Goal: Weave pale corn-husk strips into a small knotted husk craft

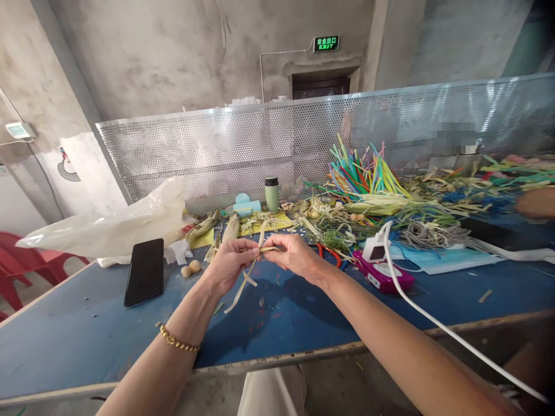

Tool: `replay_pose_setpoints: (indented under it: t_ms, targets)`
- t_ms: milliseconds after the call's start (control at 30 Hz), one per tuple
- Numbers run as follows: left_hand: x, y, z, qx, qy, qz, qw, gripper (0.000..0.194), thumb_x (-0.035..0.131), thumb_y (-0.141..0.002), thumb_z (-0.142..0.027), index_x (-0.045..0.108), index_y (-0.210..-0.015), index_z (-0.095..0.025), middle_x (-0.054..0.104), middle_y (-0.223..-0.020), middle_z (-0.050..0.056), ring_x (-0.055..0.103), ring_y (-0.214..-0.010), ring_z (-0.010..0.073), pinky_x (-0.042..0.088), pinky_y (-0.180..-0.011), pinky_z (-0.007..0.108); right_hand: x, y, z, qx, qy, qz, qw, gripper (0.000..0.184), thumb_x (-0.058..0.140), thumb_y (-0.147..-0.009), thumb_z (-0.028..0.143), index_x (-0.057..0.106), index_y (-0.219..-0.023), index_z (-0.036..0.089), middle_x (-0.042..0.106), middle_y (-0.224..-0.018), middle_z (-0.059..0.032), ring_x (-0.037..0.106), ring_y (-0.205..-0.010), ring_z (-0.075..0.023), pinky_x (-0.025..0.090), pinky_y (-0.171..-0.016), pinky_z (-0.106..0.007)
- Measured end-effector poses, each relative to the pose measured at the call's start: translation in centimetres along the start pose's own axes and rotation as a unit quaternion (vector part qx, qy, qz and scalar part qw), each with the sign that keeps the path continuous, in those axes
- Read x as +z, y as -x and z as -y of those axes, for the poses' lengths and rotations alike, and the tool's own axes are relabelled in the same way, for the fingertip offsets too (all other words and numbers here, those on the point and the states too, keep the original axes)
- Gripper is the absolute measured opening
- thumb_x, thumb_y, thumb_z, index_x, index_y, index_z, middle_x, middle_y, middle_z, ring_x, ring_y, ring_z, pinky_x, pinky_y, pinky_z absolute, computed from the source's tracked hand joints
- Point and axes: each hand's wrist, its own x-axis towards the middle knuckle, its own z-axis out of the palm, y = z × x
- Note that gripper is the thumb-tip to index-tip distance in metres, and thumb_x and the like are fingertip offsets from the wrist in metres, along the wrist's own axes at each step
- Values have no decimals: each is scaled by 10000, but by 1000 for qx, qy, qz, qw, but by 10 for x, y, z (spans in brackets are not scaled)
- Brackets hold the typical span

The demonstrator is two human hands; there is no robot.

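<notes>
My left hand (232, 263) and my right hand (292, 254) meet above the near part of the blue table (277, 323). Both pinch pale, dry corn husk strips (237, 296), which cross between the fingertips. One strip end sticks up between the hands, and others hang down toward the tabletop. My left fingers are closed at the crossing, and my right fingers are closed on a strip just beside it. The exact knot or fold is too small to make out. Just behind my left hand stands a bundle of dried husk (231, 227).
A black phone (145, 271) and pale round balls (191, 268) lie left. A green flask (272, 195), colourful pipe cleaners (364, 170) and heaped husk strips are behind. Rightward are a purple power strip (385, 278), white cable (427, 316), blue mask (442, 260) and another person's hand (535, 203).
</notes>
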Motion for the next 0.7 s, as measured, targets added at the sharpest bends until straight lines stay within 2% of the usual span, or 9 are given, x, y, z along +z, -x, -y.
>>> replay_pose_setpoints:
  t_ms: [133, 267, 467, 600, 700]
  targets:
    - [2, 1, -1, -6, 2, 7, 1000, 300, 918, -599, -315, 727, -709, -111, 663, -659, 54, 464, -550, 77, 302, -544, 245, -3, 0, 5, 19, 51, -4, 998, 178, 654, -861, 318, 728, -873, 157, 579, -611, 19, 505, -559, -118, 368, -562, -253]
    - [4, 2, -1, -14, -7, 11, 1000, 326, 922, -585, -327, 753, -756, -107, 677, -667, 58, 461, -557, 82, 297, -547, 243, -4, -5, 2, -23, 105, -72, 992, 223, 682, -855, 375, 726, -800, 163, 665, -722, -24, 552, -679, -145, 399, -641, -272]
    - [6, 3, 0, -16, -5, 27, 999, 365, 896, -620, -405, 765, -763, -95, 679, -681, 77, 414, -538, 78, 263, -536, 256, -1, -9, -10, -6, 2, -74, 997, 228, 718, -771, 367, 629, -695, 171, 603, -648, 5, 494, -603, -122, 372, -585, -262]
    - [8, 2, 2, -6, -34, 20, 999, 347, 906, -609, -401, 738, -686, -108, 665, -652, 64, 412, -544, 77, 251, -535, 254, 2, -9, -8, 24, -31, -58, 998, 246, 727, -748, 386, 608, -693, 177, 619, -629, -8, 510, -582, -130, 382, -564, -268]
    - [8, 1, 5, -2, -47, 0, 999, 308, 908, -568, -348, 733, -669, -116, 668, -637, 58, 424, -543, 81, 264, -538, 254, 3, -10, -7, 27, -12, -61, 998, 226, 702, -752, 352, 583, -658, 186, 583, -593, 7, 492, -565, -128, 368, -552, -267]
